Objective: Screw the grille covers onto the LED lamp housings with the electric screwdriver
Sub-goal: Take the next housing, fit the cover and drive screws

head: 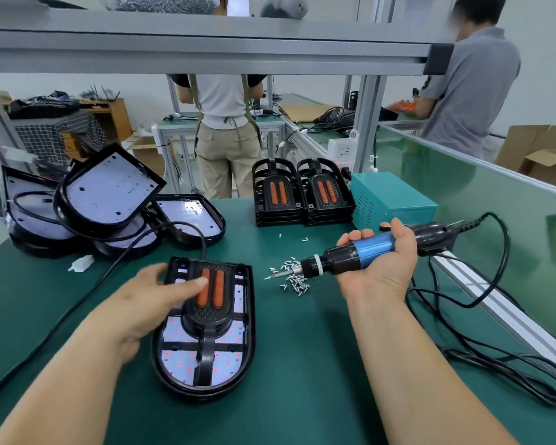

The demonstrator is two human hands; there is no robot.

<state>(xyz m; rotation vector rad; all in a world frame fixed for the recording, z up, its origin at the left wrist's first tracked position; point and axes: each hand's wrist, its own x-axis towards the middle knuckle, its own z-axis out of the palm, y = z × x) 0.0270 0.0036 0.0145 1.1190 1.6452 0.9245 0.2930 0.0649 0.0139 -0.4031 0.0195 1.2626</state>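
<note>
While the grille cover (211, 303) lies on the lamp housing (203, 391), flat on the green counter (302, 364) straight before us, no screw is being driven. We judge the step in hand to be fetching a screw and starting it. Our left hand (148, 300) rests on the cover's far left part. Its fingers (199, 282) are straight and unclenched, with the tips pressing beside the two orange bars.

Just right of the housing lies a scatter of small screws (294, 279), and the bit of the electric screwdriver (374, 247) points into it. Whether a screw already clings to the tip we cannot tell. Further right of the housing, our right hand (385, 261) lies palm up, with its fingers wrapped round the driver's blue barrel.

To do this well, we should press the cover down until its holes sit squarely over the housing's. We would then turn the wrist so the driver stands upright over the hole, because a slanted start is likely to cross the thread or let the bit skid onto the lit board beneath. Starting at one corner and then taking the opposite one should stop the cover creeping. The driver's cable (463, 316), looping right of the housing, wants enough slack that it cannot tug the tool aside.

Beyond the housing stand two stacks of spare covers (302, 194). Beyond it to the left is a heap of bare housings (109, 200), and beyond it to the right a teal box (392, 197).
</note>
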